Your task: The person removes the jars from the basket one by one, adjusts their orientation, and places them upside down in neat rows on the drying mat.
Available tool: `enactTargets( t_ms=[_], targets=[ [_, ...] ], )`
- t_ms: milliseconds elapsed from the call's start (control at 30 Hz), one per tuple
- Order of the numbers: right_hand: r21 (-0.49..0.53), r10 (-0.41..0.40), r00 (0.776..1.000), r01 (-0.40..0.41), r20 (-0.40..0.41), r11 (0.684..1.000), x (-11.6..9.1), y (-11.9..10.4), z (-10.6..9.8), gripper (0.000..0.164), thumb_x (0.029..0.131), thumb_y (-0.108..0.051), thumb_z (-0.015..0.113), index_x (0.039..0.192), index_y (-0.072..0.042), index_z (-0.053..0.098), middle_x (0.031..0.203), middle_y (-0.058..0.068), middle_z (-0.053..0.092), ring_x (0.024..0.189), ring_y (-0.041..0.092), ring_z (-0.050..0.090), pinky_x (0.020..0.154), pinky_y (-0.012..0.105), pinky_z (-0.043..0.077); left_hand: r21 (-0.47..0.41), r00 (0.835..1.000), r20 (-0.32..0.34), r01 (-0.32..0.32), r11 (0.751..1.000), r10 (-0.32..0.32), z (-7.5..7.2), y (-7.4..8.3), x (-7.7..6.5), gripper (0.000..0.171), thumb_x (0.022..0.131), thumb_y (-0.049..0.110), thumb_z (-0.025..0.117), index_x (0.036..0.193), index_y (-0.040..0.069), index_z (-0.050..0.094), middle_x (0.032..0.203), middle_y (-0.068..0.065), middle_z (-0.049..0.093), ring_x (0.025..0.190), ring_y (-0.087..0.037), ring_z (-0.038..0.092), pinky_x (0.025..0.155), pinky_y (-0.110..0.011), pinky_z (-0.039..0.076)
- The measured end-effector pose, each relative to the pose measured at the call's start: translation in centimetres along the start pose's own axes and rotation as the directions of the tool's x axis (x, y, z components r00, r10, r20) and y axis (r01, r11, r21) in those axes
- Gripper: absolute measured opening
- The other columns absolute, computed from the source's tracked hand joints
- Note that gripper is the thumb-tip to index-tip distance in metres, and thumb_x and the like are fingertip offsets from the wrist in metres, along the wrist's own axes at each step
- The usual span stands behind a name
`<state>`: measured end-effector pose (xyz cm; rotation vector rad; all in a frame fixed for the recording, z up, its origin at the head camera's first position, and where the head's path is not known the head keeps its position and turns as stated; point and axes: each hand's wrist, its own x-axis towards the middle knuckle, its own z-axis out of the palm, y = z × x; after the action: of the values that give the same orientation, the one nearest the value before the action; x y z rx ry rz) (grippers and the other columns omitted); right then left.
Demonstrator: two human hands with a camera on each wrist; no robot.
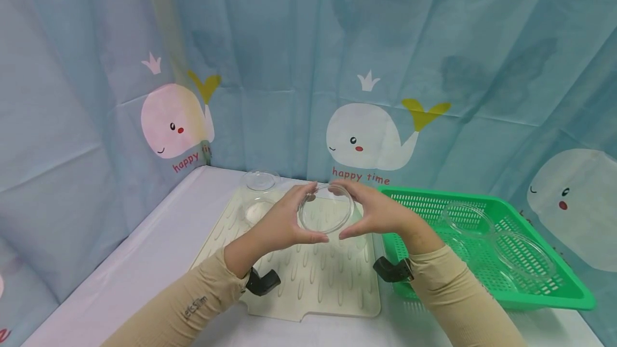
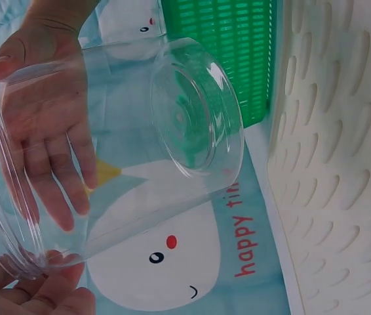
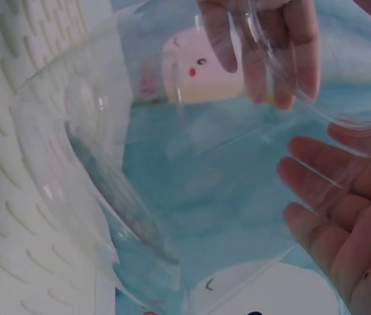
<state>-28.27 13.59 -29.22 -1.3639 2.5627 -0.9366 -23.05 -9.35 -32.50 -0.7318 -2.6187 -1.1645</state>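
As the head view shows, your left hand (image 1: pixel 289 216) and right hand (image 1: pixel 378 210) curve round opposite sides of the clear container (image 1: pixel 325 209), spaced to its width, above the ridged mat (image 1: pixel 308 277). Left wrist view: its rim (image 2: pixel 8 203) meets your left fingertips (image 2: pixel 61 279), base (image 2: pixel 195 111) pointing away. Right wrist view: your right fingers (image 3: pixel 323 164) spread beside that rim.

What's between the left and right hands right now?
A clear jar, held by the left hand and right hand, as the head view shows.

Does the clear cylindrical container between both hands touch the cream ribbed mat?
No, a gap separates the container from the mat.
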Motion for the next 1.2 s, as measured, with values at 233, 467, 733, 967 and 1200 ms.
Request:
enactTargets(
  t_ms=[233, 467, 733, 967, 1200],
  targets=[
    [-0.006, 0.027, 0.999, -0.027, 0.023, 1.0, 0.1, -0.4, 0.0, 0.094, 0.065, -0.046, 0.079, 0.14, -0.014, 0.034, 0.137, -0.004, 0.043, 0.128, 0.014, 0.038, 0.102, 0.044, 0.035, 0.018, 1.0, 0.005, 0.009, 1.0, -0.009, 0.2, 0.0, -0.1, 0.103, 0.064, 0.051, 0.078, 0.143, 0.01, 0.027, 0.136, -0.001, 0.039, 0.12, -0.015, 0.045, 0.095, -0.039, 0.042],
    [0.01, 0.023, 0.999, -0.024, 0.041, 1.0, 0.0, -0.4, -0.1, 0.093, 0.066, -0.043, 0.079, 0.141, -0.016, 0.032, 0.138, -0.002, 0.042, 0.128, 0.015, 0.038, 0.103, 0.045, 0.034, -0.06, 0.999, 0.0, 0.048, 0.997, -0.048, 0.0, 0.3, -0.2, 0.096, 0.064, 0.044, 0.081, 0.14, 0.011, 0.032, 0.134, 0.0, 0.041, 0.119, -0.015, 0.047, 0.095, -0.04, 0.042],
    [0.114, 0.035, 0.999, -0.039, 0.039, 0.993, -0.3, 0.0, -1.1, 0.087, 0.076, -0.031, 0.074, 0.145, -0.015, 0.024, 0.146, 0.004, 0.03, 0.131, 0.026, 0.033, 0.105, 0.05, 0.028, -0.16, 0.996, -0.03, 0.078, 0.984, -0.084, -0.4, 0.0, 0.0, 0.09, 0.064, 0.035, 0.083, 0.137, 0.013, 0.035, 0.133, -0.001, 0.041, 0.119, -0.017, 0.047, 0.098, -0.043, 0.039],
    [0.187, 0.104, 0.995, -0.102, -0.002, 0.977, -0.5, 0.4, -1.4, 0.083, 0.082, -0.033, 0.068, 0.147, -0.022, 0.016, 0.144, 0.008, 0.031, 0.13, 0.028, 0.032, 0.105, 0.052, 0.026, -0.363, 0.979, -0.085, 0.143, 0.921, -0.186, -1.6, -0.4, 0.3, 0.086, 0.07, 0.026, 0.08, 0.139, 0.015, 0.031, 0.137, -0.003, 0.04, 0.127, -0.02, 0.039, 0.104, -0.044, 0.033],
    [0.274, 0.172, 0.981, -0.141, -0.091, 0.951, -0.7, 1.0, -1.2, 0.089, 0.083, -0.032, 0.066, 0.147, -0.028, 0.004, 0.147, 0.005, 0.025, 0.132, 0.03, 0.029, 0.106, 0.049, 0.028, -0.584, 0.969, -0.138, 0.086, 0.807, -0.203, -2.3, -0.9, 0.6, 0.087, 0.073, 0.029, 0.077, 0.14, 0.008, 0.025, 0.14, -0.01, 0.031, 0.13, -0.024, 0.034, 0.108, -0.035, 0.027]
  ],
)
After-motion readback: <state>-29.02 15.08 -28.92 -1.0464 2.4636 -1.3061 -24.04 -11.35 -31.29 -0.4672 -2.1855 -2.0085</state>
